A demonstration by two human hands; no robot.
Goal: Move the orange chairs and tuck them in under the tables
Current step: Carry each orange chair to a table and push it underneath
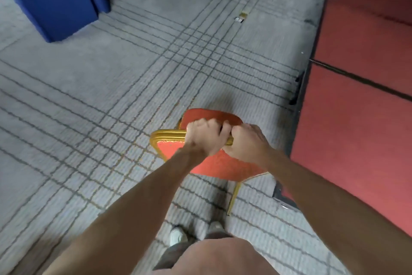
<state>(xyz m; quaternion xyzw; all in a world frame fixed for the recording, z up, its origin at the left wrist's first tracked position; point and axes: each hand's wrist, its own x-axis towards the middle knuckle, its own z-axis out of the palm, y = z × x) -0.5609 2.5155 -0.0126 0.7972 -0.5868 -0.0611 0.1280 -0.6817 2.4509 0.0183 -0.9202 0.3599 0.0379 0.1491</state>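
An orange chair (214, 166) with a gold frame is right in front of me, seen from above and behind its backrest. My left hand (204, 135) and my right hand (246, 142) sit side by side, both curled round the gold top rail of the backrest. The orange seat shows past my knuckles, and one gold leg reaches down to the carpet near my feet. A table draped in a blue cloth (51, 0) stands at the far left.
Grey carpet with a dark line grid (111, 96) stretches ahead and to the left. A raised red platform (361, 96) with a dark edge runs along the right, close to the chair. Small bits of litter (240, 18) lie on the carpet farther ahead.
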